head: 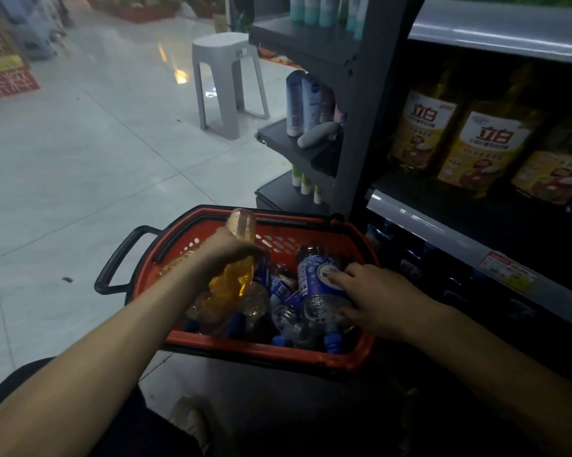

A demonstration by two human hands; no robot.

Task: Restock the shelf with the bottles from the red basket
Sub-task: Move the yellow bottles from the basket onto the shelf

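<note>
**Left hand** [227, 249]: clenched round the middle of an orange bottle [235, 282]. The bottle is held tilted over the left half of the red basket [268, 352], with one end raised past the far rim. Which end is uppermost cannot be told.

**Right hand** [376, 298]: laid over a blue-labelled bottle [314, 275]. The fingers are spread on the label and the thumb is set against the clear part below, so the bottle is grasped where it lies in the right half of the basket.

**Edges and open room:** the basket is seen on the tiled floor [80, 159], just beside the foot of the shelf [442, 232]. Its right rim is near the grey shelf edge, and its black handle [119, 258] projects to the left. Open floor is seen to the left and beyond. A grey stool [228, 84] stands well apart, near the end of the shelving. The board above is occupied by yellow jugs [482, 150]. The compartment beneath it, level with the basket, is too dark for its contents to be made out.

**Task items relative to the hands:** more bottles [284, 311] are heaped in the basket between and below the two hands, with several blue caps turned toward the near rim.
</note>
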